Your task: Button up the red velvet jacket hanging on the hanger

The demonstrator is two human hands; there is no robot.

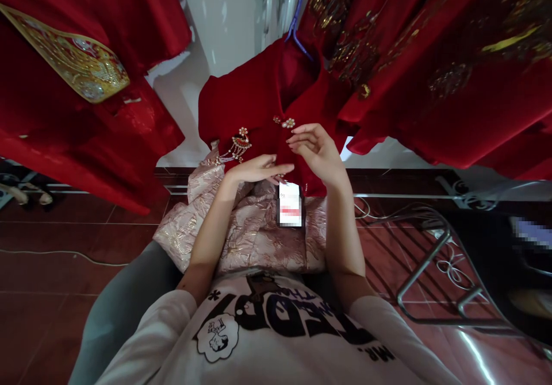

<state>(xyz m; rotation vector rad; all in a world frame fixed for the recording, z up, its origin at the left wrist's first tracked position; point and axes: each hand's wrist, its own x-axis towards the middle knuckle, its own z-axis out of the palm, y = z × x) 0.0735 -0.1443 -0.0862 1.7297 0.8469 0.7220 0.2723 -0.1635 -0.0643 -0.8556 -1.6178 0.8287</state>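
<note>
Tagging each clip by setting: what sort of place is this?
Probably a clothing shop or dress-rental room: embroidered red garments hang all around, and a tag hangs from the red jacket on its hanger.

Two hands are seen, left hand (259,170) and right hand (314,149); one red jacket (254,115) on one purple hanger (297,29), one tag (290,204), one brooch (239,143) are counted.

We look from our own head, forward and steeply down, close over our hands (287,161) and lap.
</note>
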